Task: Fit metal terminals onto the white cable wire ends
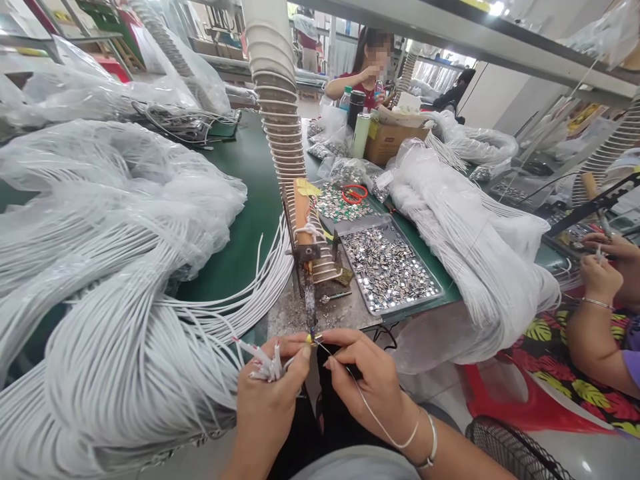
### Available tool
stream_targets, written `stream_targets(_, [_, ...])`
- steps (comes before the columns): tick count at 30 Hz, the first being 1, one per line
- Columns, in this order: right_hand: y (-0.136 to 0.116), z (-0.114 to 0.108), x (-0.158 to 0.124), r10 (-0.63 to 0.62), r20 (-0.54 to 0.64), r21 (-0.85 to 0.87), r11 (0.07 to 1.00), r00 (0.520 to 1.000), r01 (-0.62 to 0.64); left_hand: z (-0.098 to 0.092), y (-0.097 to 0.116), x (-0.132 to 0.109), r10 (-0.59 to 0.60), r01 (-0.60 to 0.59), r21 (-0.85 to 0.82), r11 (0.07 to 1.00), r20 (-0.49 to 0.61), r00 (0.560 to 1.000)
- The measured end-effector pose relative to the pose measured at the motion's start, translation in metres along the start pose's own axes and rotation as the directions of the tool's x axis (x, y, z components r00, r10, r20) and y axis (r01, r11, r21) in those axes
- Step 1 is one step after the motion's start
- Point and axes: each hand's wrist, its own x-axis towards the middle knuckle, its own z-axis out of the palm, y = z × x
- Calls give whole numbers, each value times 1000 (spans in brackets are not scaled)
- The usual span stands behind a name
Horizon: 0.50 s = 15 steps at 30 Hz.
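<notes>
My left hand [270, 397] is closed around a bunch of white cables [269, 365], their stripped ends pointing up, some with red tips. Its thumb and forefinger pinch at the tip of a soldering iron [310, 303], which is fixed pointing down toward me. My right hand [367, 377] has its fingers together on a thin strand of solder wire [361, 393], which trails down over the wrist. The fingertips of both hands nearly meet under the iron. A small piece there is too tiny to make out.
A tray of small metal connectors [395, 267] lies right of the iron, with red-handled scissors [354, 194] behind. Bagged white cable bundles [140, 347] fill the left; another bundle [460, 240] lies right. A ribbed duct [280, 113] rises centrally. Co-workers [600, 273] sit right and opposite.
</notes>
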Motion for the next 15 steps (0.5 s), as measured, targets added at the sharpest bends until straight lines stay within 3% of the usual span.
stream_targets(5, [-1,-1,2,1,25,8,1000,1000,-1,-1,-17,-2,48,-47,-14,999,42,998])
stream_targets(9, [0,-2,1,15,41,19,1000,999,-16,0,-32,-6,-5,6,-137,991,11,1000])
stream_targets(15, [4,-2,-4,24,73,12,1000,997,-25,-1,-29,-4,-58,61,-68,996,52,997])
